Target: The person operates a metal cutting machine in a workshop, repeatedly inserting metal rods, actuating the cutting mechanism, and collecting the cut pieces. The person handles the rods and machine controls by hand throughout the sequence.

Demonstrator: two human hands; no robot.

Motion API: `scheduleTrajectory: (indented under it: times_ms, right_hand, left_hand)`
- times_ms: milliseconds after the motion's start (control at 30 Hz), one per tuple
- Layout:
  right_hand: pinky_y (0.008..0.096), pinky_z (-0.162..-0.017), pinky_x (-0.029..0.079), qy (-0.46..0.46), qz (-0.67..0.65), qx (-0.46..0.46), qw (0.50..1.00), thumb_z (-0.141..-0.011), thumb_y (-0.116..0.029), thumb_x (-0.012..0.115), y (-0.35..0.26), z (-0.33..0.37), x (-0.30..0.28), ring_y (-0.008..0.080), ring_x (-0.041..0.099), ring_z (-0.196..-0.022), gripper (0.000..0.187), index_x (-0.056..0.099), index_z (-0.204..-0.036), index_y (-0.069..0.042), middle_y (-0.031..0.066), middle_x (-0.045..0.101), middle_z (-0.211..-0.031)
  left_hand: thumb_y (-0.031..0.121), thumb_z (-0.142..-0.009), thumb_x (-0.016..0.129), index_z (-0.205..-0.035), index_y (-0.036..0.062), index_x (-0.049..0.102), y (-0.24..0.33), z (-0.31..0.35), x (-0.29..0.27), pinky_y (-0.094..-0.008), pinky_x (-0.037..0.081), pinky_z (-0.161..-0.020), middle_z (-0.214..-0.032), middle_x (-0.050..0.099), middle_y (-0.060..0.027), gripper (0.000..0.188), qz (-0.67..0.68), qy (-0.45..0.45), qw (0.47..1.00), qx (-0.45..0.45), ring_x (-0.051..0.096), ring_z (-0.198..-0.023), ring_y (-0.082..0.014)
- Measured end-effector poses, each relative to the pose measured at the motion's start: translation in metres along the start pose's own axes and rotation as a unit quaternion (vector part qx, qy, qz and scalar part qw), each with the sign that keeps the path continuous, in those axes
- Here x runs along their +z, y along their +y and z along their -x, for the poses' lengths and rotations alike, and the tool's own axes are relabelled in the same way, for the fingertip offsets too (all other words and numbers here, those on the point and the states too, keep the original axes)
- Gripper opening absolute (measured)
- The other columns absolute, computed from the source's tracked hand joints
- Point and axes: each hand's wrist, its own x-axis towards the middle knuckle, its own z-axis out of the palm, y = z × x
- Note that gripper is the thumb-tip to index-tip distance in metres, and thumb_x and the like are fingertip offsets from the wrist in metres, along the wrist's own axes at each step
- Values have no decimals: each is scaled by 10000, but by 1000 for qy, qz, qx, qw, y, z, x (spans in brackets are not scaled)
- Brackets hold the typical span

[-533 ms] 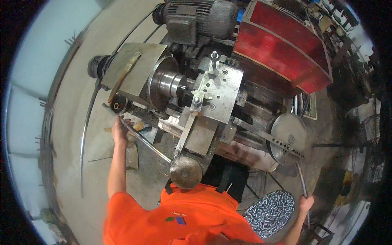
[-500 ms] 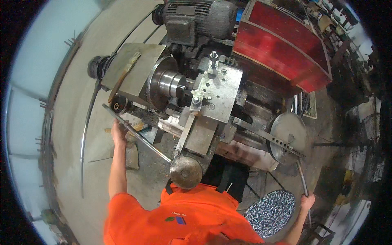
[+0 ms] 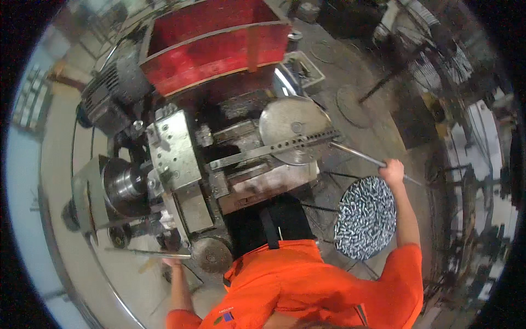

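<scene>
A small lathe-like metal machine stands before me. My left hand is closed on the long metal lever that runs out from a round, dull metal knob; the lever partly hides the fingers. My right hand grips a metal rod handle beside the large round disc. A bar with a row of holes crosses the disc's front. Left of it sit the steel tool block and the round chuck, slightly blurred.
A round tray heaped with small shiny metal pieces stands below my right hand. Behind the machine is a red open box, with a dark electric motor to its left. A brush lies on the machine's left housing.
The view has swung to the right, so the machine appears farther left and turned. Both hands stay on their levers; any movement of the levers themselves is hard to make out.
</scene>
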Motion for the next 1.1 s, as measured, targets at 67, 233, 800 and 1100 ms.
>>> scheduleTrajectory:
  times_ms: [67,233,800,1100]
  right_hand:
    - [430,-638,475,-30,3,18,999,-578,-256,564,4,7,3,336,590,-699,214,660,-717,-124,149,610,-708]
    - [403,-649,491,-54,19,6,998,-573,-296,582,5,16,-8,303,606,-710,237,671,-738,-150,128,624,-716]
    - [315,-765,466,-284,-359,-141,878,-656,-120,573,-126,-84,-29,245,607,-867,308,635,-936,-7,149,653,-875]
    - [417,-831,419,-226,-222,-318,894,-667,-227,670,-154,-107,54,371,503,-996,414,558,-997,-3,203,547,-1061]
  left_hand:
    - [371,-838,496,-975,37,576,-10,1,16,-384,462,-608,-882,618,-141,369,7,-3,1000,27,589,-792,-257]
    - [303,-809,536,-1022,28,555,-83,-44,19,-392,476,-610,-883,616,-133,348,66,-151,979,117,599,-793,-248]
    - [233,-883,516,-1004,-27,547,-84,-14,-185,-259,456,-473,-774,610,-121,288,446,31,894,40,579,-526,-164]
    - [80,-795,544,-1001,-28,582,18,-4,-170,-331,465,-650,-841,634,-173,235,-75,80,974,201,612,-785,-284]
